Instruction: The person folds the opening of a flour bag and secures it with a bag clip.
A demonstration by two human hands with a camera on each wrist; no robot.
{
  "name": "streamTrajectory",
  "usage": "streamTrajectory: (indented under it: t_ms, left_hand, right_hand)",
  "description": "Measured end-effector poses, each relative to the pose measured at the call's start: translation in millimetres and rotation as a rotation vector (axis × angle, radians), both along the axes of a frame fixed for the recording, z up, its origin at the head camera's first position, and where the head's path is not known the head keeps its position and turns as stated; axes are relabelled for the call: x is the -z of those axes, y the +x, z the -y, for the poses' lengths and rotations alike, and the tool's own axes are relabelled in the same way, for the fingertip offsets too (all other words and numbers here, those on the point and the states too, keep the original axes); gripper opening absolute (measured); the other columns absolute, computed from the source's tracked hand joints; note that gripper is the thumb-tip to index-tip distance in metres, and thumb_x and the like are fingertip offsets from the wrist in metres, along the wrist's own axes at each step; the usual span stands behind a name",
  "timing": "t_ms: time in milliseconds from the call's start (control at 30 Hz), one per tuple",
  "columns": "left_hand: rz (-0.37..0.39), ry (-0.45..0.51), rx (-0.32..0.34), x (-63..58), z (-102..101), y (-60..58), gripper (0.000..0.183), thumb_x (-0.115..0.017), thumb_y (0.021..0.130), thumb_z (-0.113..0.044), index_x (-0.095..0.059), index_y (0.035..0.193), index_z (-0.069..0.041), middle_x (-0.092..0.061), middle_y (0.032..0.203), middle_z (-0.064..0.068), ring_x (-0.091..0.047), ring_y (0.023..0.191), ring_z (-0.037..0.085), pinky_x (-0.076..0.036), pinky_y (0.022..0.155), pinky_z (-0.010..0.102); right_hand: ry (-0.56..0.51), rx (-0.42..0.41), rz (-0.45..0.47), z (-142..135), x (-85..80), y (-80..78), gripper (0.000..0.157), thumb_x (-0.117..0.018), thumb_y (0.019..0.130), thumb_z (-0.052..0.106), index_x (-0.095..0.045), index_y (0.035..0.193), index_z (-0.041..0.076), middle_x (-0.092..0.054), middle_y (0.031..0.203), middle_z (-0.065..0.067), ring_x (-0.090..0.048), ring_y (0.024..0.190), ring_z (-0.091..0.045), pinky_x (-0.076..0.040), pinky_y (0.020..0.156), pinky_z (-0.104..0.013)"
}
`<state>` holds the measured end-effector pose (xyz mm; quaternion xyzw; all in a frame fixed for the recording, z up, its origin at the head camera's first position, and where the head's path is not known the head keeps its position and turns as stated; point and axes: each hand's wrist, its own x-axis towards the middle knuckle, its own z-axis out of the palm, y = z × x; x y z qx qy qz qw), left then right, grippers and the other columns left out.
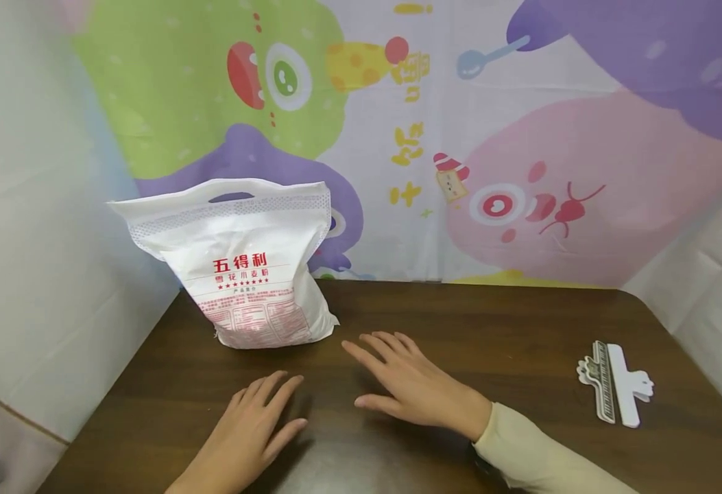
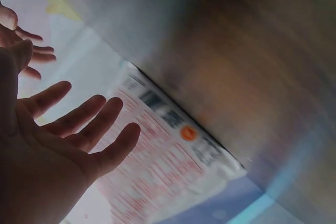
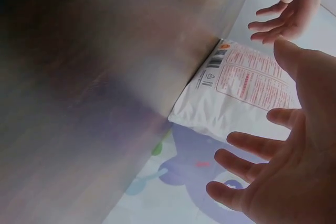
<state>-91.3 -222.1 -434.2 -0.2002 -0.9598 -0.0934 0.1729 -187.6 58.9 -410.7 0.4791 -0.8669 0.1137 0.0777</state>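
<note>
A white flour bag [image 1: 246,274] with red print and a cut-out handle at its top stands upright at the back left of the table. In front of it my left hand [image 1: 243,429] hovers with fingers spread, touching nothing. My right hand [image 1: 413,384] is to the right of the bag's lower corner, fingers extended and apart from the bag. Both wrist views show the printed lower part of the flour bag [image 2: 157,156] beyond the fingers. Two clips, one patterned clip [image 1: 601,381] and one white clip [image 1: 629,387], lie side by side at the right of the table.
The dark brown wooden table [image 1: 490,329] reflects light. Behind it hangs a cloth [image 1: 385,226] with cartoon figures. Pale sheeting [image 1: 27,206] closes off the left side, and more of it stands at the right.
</note>
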Motion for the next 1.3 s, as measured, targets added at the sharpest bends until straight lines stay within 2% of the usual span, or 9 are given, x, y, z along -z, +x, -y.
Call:
streamTrajectory:
  t_ms: [167, 267, 400, 667, 833, 1000, 1167, 1300]
  left_hand:
    - [0.024, 0.049, -0.043, -3.0, 21, -2.0, 0.055, -0.069, 0.094, -0.039, -0.055, 0.138, -0.009, -0.056, 0.132, 0.018, -0.057, 0.118, 0.036, -0.049, 0.088, 0.059]
    - [0.037, 0.079, -0.062, -6.4, 30, -2.7, 0.054, -0.069, 0.094, -0.038, -0.055, 0.137, -0.008, -0.056, 0.132, 0.018, -0.057, 0.118, 0.037, -0.049, 0.087, 0.060]
    - [0.046, 0.114, -0.089, -8.0, 39, -4.4, 0.053, -0.069, 0.094, -0.036, -0.056, 0.136, -0.007, -0.055, 0.132, 0.019, -0.057, 0.116, 0.039, -0.049, 0.086, 0.062]
    - [0.077, 0.173, -0.136, -11.3, 51, -9.2, 0.051, -0.065, 0.097, -0.036, -0.054, 0.136, -0.006, -0.054, 0.134, 0.018, -0.056, 0.117, 0.040, -0.046, 0.089, 0.062]
    - [0.092, 0.232, -0.170, -14.3, 60, -14.5, 0.051, -0.060, 0.100, -0.037, -0.052, 0.137, -0.002, -0.051, 0.137, 0.020, -0.052, 0.122, 0.043, -0.041, 0.097, 0.063]
    - [0.104, 0.253, -0.202, -19.0, 69, -21.2, 0.055, -0.055, 0.102, -0.040, -0.050, 0.137, 0.001, -0.050, 0.137, 0.025, -0.049, 0.125, 0.046, -0.039, 0.098, 0.065]
    - [0.169, 0.286, -0.234, -23.8, 78, -30.0, 0.063, -0.045, 0.105, -0.044, -0.042, 0.143, 0.005, -0.044, 0.143, 0.028, -0.043, 0.131, 0.049, -0.036, 0.100, 0.068]
    - [0.174, 0.355, -0.247, -26.3, 84, -37.6, 0.062, -0.037, 0.108, -0.041, -0.035, 0.146, 0.008, -0.041, 0.146, 0.030, -0.040, 0.133, 0.050, -0.034, 0.101, 0.068]
  right_hand:
    - [0.007, -0.010, 0.004, 10, 1.6, -3.0, 0.081, -0.052, 0.098, 0.057, -0.010, 0.161, 0.028, -0.039, 0.154, -0.011, -0.035, 0.142, -0.031, -0.029, 0.112, -0.056]
    - [0.013, -0.007, 0.011, 13, 0.1, -4.3, 0.079, -0.049, 0.099, 0.058, -0.013, 0.161, 0.025, -0.039, 0.154, -0.011, -0.034, 0.143, -0.030, -0.029, 0.113, -0.055]
    - [0.022, 0.011, 0.025, 11, -2.3, -7.7, 0.078, -0.050, 0.098, 0.058, -0.018, 0.160, 0.022, -0.040, 0.153, -0.012, -0.035, 0.142, -0.030, -0.029, 0.114, -0.054]
    - [0.031, 0.030, 0.019, 4, -2.2, -18.0, 0.077, -0.051, 0.099, 0.056, -0.018, 0.160, 0.022, -0.042, 0.152, -0.014, -0.036, 0.141, -0.032, -0.030, 0.113, -0.055]
    - [0.024, 0.035, 0.004, 4, -2.6, -21.8, 0.078, -0.051, 0.099, 0.057, -0.018, 0.160, 0.021, -0.043, 0.151, -0.015, -0.037, 0.141, -0.032, -0.032, 0.112, -0.055]
    - [0.010, 0.029, -0.007, 6, -5.6, -25.7, 0.077, -0.051, 0.099, 0.056, -0.020, 0.159, 0.019, -0.044, 0.150, -0.015, -0.038, 0.139, -0.033, -0.033, 0.111, -0.055]
    - [-0.011, 0.024, -0.022, 11, -10.1, -30.4, 0.077, -0.052, 0.099, 0.055, -0.023, 0.158, 0.016, -0.045, 0.148, -0.015, -0.041, 0.137, -0.032, -0.037, 0.109, -0.054]
    - [-0.052, 0.037, -0.018, 15, -15.7, -34.3, 0.078, -0.055, 0.098, 0.054, -0.026, 0.157, 0.013, -0.046, 0.146, -0.016, -0.044, 0.135, -0.030, -0.039, 0.107, -0.052]
